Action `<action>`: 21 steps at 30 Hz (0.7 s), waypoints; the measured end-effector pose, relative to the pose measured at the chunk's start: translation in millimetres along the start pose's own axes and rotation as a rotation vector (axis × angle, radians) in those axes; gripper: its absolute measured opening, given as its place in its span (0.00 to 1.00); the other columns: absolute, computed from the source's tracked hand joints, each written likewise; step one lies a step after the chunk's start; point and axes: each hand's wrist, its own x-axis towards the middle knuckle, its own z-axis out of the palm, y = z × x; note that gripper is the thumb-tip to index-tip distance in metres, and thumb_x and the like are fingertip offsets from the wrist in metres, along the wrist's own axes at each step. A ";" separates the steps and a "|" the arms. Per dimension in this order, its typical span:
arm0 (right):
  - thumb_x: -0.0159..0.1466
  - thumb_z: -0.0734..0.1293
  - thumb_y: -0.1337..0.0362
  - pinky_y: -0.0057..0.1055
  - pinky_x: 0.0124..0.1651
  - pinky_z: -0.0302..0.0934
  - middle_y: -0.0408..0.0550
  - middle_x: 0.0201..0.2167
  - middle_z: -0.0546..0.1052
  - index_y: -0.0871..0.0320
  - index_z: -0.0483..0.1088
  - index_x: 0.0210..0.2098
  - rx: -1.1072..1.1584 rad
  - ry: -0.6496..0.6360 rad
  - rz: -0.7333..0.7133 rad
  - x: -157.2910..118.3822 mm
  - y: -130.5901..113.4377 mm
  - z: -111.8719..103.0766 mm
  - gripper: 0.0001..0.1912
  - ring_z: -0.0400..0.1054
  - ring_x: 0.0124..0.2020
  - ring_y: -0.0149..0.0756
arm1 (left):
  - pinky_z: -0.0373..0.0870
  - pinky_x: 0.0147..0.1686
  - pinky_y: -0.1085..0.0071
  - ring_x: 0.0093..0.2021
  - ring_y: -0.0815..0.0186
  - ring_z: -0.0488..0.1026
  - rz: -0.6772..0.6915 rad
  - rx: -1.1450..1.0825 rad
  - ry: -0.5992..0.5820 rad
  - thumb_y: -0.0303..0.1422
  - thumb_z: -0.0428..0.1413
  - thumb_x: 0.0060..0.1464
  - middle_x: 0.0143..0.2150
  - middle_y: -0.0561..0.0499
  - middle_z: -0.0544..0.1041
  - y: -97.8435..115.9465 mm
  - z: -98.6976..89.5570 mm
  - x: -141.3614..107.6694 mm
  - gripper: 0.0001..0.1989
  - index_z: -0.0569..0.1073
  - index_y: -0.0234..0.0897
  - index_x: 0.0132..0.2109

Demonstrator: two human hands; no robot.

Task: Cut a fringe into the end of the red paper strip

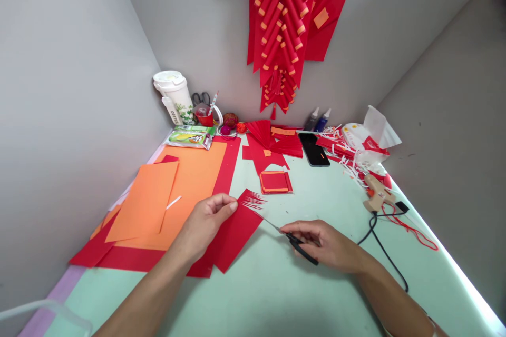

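Observation:
A red paper strip (240, 234) slants over the table, its upper right edge cut into thin fringes. My left hand (209, 221) pinches its upper left edge between thumb and fingers. In my right hand (318, 242) are black-handled scissors (296, 245), whose blades point up and left and meet the paper's right edge just below the fringe. Under and left of my left hand lie large orange sheets (197, 168) on a red sheet (134, 259).
Beyond the paper are a small red-and-orange stack (275, 181), folded red fans (261, 134) and a phone (314, 149). A glue gun (377, 194) with a black cord sits right, near paper scraps (343, 150). A white cup (177, 95) stands back left; red firecracker decorations (280, 21) hang on the wall.

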 end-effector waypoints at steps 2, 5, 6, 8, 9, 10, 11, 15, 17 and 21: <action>0.59 0.63 0.68 0.26 0.35 0.61 0.43 0.30 0.69 0.55 0.69 0.50 -0.010 0.002 0.004 -0.1 -0.3 0.3 0.19 0.64 0.31 0.31 | 0.59 0.22 0.77 0.23 0.70 0.65 0.005 -0.001 0.000 0.44 0.58 0.46 0.23 0.57 0.71 -0.1 0.2 0.0 0.13 0.69 0.38 0.31; 0.59 0.63 0.68 0.26 0.34 0.61 0.43 0.30 0.69 0.55 0.69 0.50 -0.014 0.004 0.009 -0.8 -0.9 0.1 0.19 0.64 0.31 0.31 | 0.58 0.22 0.77 0.23 0.70 0.65 0.018 -0.003 -0.003 0.44 0.58 0.46 0.23 0.57 0.70 -1.3 0.0 0.6 0.14 0.69 0.38 0.31; 0.59 0.63 0.68 0.27 0.35 0.61 0.43 0.30 0.69 0.55 0.69 0.50 -0.010 0.004 0.008 -1.1 -1.0 -0.1 0.19 0.64 0.31 0.31 | 0.58 0.22 0.77 0.23 0.70 0.64 0.019 -0.001 -0.006 0.44 0.58 0.47 0.23 0.57 0.70 -1.6 -0.1 0.8 0.13 0.69 0.38 0.31; 0.59 0.63 0.68 0.27 0.36 0.61 0.43 0.31 0.69 0.55 0.69 0.50 -0.003 0.001 0.002 -1.5 -1.0 -0.3 0.19 0.64 0.32 0.31 | 0.58 0.22 0.77 0.23 0.71 0.64 0.018 0.006 -0.005 0.44 0.57 0.48 0.24 0.57 0.69 -2.1 -0.4 1.0 0.13 0.69 0.39 0.31; 0.59 0.63 0.68 0.27 0.35 0.61 0.43 0.31 0.69 0.55 0.70 0.50 -0.003 -0.001 0.000 -1.5 -1.0 -0.4 0.19 0.64 0.31 0.31 | 0.58 0.23 0.78 0.23 0.71 0.64 0.016 0.011 -0.006 0.44 0.57 0.48 0.24 0.57 0.69 -2.2 -0.5 1.0 0.13 0.68 0.39 0.31; 0.59 0.63 0.67 0.27 0.35 0.61 0.43 0.30 0.69 0.55 0.70 0.50 -0.005 -0.001 -0.001 -1.4 -0.9 -0.4 0.19 0.64 0.31 0.31 | 0.58 0.23 0.78 0.23 0.71 0.64 0.015 0.013 -0.009 0.44 0.57 0.48 0.24 0.57 0.69 -2.2 -0.7 1.0 0.13 0.68 0.39 0.32; 0.59 0.64 0.67 0.26 0.34 0.61 0.43 0.30 0.69 0.55 0.70 0.49 -0.005 0.000 0.001 -1.3 -0.7 -0.3 0.19 0.64 0.30 0.31 | 0.58 0.23 0.78 0.23 0.71 0.64 0.014 0.014 -0.012 0.44 0.57 0.49 0.24 0.57 0.69 -2.3 -0.8 1.0 0.13 0.68 0.39 0.32; 0.58 0.64 0.67 0.26 0.34 0.61 0.43 0.31 0.70 0.54 0.70 0.49 0.020 -0.003 0.010 -0.7 -0.9 0.2 0.18 0.65 0.32 0.31 | 0.59 0.23 0.77 0.24 0.70 0.65 0.008 0.010 -0.023 0.45 0.56 0.49 0.26 0.55 0.70 -2.8 -1.2 1.4 0.14 0.69 0.38 0.32; 0.58 0.64 0.68 0.26 0.35 0.61 0.44 0.32 0.71 0.55 0.70 0.49 0.026 -0.004 0.008 -0.8 -1.4 0.2 0.19 0.66 0.33 0.32 | 0.59 0.23 0.78 0.24 0.71 0.65 0.003 0.008 -0.020 0.45 0.56 0.49 0.25 0.56 0.70 -3.2 -1.4 1.8 0.14 0.69 0.38 0.32; 0.58 0.64 0.68 0.26 0.33 0.61 0.45 0.32 0.71 0.55 0.71 0.49 -0.003 0.007 0.009 -1.2 -2.0 -0.6 0.19 0.64 0.31 0.32 | 0.58 0.22 0.77 0.23 0.71 0.64 0.004 -0.003 -0.022 0.45 0.57 0.48 0.25 0.56 0.70 -4.1 -2.2 1.9 0.14 0.69 0.38 0.32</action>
